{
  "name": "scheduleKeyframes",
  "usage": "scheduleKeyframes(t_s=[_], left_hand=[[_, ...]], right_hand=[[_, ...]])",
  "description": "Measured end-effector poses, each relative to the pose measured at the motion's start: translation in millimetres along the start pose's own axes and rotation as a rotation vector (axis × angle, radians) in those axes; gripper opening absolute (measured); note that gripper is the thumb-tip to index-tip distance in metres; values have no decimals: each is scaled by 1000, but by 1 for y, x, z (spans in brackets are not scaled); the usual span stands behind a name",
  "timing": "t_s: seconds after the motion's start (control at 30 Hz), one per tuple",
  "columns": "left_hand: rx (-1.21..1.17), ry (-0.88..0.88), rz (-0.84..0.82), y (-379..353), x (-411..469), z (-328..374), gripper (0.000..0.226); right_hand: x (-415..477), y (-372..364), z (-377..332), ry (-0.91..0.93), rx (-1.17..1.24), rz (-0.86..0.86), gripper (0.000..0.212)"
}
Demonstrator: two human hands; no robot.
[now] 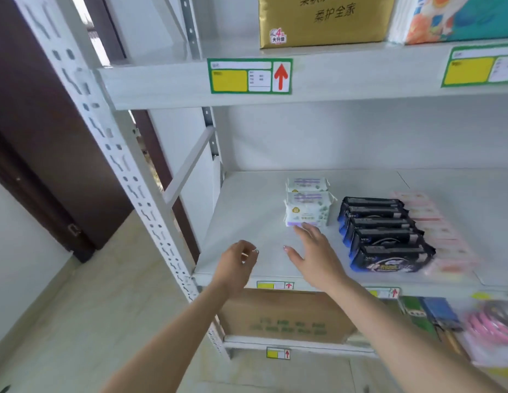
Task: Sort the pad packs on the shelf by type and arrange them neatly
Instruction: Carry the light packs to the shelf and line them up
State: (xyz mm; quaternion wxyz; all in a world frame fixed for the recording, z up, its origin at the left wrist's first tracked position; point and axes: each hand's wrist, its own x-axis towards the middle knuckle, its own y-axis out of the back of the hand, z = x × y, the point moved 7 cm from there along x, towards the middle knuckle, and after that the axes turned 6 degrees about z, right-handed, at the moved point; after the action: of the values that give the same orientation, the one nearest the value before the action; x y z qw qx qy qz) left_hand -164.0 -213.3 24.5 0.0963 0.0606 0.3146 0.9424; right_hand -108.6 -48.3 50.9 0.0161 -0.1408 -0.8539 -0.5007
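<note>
Two white pad packs (308, 208) with purple print stand one behind the other on the white shelf (247, 222). To their right runs a row of several black pad packs (384, 236), and beside that a row of pink pad packs (440, 231). My right hand (315, 255) reaches over the shelf with fingers spread, its fingertips at the front bottom edge of the nearer white pack. My left hand (237, 266) hovers at the shelf's front left, fingers loosely curled, holding nothing.
A gold tissue pack (323, 21) and a colourful pack (459, 18) sit on the shelf above. A cardboard box (284, 316) and pink hangers (493, 321) lie on the shelf below. The perforated upright post (116, 154) stands left, with a dark door behind it.
</note>
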Motion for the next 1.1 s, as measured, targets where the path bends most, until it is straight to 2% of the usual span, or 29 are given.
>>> scheduleKeyframes(t_s=[0.17,0.3,0.47,0.6,1.1], left_hand=[[-30,43,-60,39,-67,-27,5],[31,16,-193,61,-115,-52,6],[6,148,-237,74,-155,-97,14],[-52,238,-270,59,-185,-127,25],[-39,614,-335,-40,-279,-310,29]], right_hand=[[-81,-21,-28,-109,131,60,54],[-141,-41,-55,-163,186,62,54],[-190,-56,-62,-222,173,77,51],[-224,-79,-47,-292,182,21,50],[-336,-242,44,-568,148,-337,53]])
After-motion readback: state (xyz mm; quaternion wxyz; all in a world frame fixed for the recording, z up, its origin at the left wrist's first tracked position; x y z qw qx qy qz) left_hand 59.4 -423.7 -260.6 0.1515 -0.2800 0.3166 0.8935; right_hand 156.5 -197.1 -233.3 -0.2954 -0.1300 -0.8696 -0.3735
